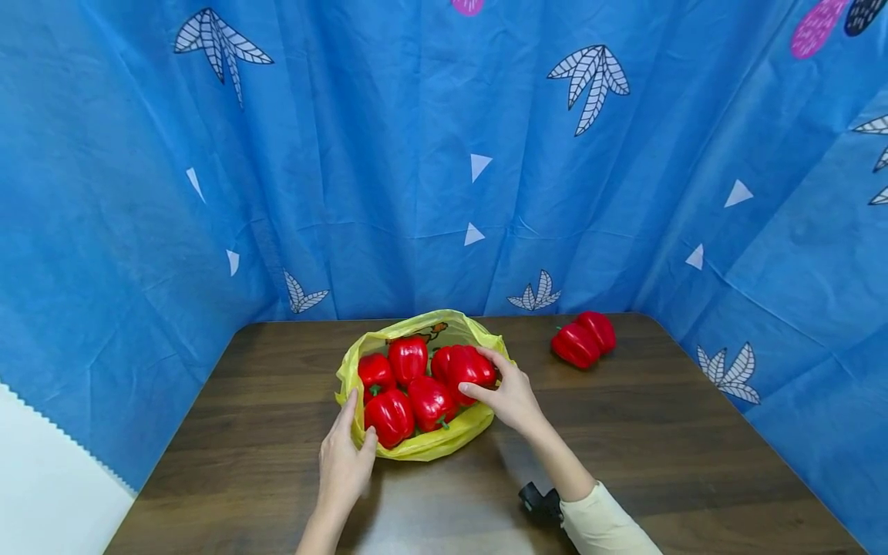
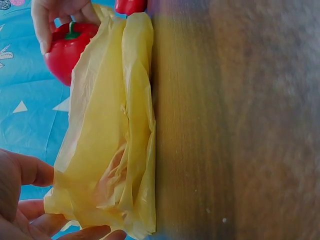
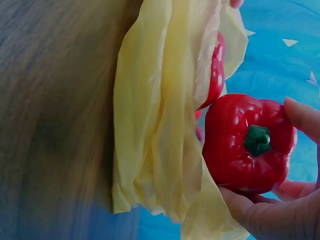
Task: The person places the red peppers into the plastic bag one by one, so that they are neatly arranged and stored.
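A yellow plastic bag (image 1: pixel 438 445) sits wide open on the table, with several red bell peppers (image 1: pixel 408 359) inside. At the bag's near left side, my left hand (image 1: pixel 344 462) holds the rim, thumb and fingers on either side of the plastic in the left wrist view. My right hand (image 1: pixel 513 397) grips a red bell pepper (image 3: pixel 245 150) at the bag's right rim, above the others. Its green stem faces the right wrist camera. The lower bag is hidden by its own folds.
Two more red bell peppers (image 1: pixel 577 347) lie together at the back right of the wooden table (image 1: pixel 659 439). A blue patterned curtain (image 1: pixel 388 169) hangs behind and along the sides. Near the right forearm is a small black device (image 1: pixel 537 499).
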`<state>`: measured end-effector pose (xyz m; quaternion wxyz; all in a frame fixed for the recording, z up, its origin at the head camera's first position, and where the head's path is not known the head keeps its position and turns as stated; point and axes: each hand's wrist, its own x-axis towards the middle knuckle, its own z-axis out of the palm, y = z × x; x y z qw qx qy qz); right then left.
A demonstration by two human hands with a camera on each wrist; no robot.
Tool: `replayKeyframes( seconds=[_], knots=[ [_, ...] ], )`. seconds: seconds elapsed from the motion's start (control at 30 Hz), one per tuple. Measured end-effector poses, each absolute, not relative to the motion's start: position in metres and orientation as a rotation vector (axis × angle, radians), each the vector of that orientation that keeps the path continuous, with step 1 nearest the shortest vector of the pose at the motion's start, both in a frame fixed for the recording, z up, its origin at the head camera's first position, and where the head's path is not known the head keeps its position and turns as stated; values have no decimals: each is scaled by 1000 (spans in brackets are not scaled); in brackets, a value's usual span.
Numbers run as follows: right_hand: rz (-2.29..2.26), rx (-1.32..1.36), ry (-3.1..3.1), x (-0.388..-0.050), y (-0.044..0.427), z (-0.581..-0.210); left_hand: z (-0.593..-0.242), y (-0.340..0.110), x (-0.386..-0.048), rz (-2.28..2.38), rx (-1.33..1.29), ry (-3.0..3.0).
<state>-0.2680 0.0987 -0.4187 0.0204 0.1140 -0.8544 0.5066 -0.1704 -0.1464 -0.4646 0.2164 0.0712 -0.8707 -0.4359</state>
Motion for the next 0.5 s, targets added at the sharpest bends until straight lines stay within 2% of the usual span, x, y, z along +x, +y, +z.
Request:
replayKeyframes(
  seconds=[0.5],
  knots=[
    [1516, 274, -2734, -273, 101, -424, -464, -145, -170, -1206, 195, -2425]
  ],
)
